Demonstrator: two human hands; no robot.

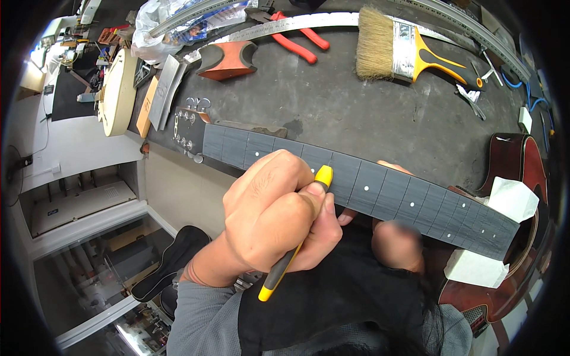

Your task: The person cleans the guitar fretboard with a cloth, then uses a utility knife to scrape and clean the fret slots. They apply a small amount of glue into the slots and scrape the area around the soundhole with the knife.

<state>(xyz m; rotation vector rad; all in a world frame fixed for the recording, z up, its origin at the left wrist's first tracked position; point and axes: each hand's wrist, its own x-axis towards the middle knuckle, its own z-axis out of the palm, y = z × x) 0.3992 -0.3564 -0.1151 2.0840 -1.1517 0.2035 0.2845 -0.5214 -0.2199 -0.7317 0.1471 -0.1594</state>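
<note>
My left hand (267, 213) is closed round a slim black-and-yellow pen-shaped tool (279, 274). Its yellow front end lies over the dark fretboard (386, 191) of a guitar, close to one of the thin cross lines; the very tip is too small to make out. White dots mark the board. Under the neck, my right hand (399, 244), partly blurred, grips it from the near side. Some of its fingers show at both edges and the rest are hidden. The headstock (189, 132) with metal tuners points left; the red guitar body (504, 291) is at right.
Beyond the neck on the dark bench (297, 77) lie a wide brush (386, 47), red-handled pliers (297, 47), a red-and-black block (227, 59) and a metal ruler (309, 22). White paper pieces (477, 268) sit beside the fretboard's body end. A cream guitar body (117, 92) stands at left.
</note>
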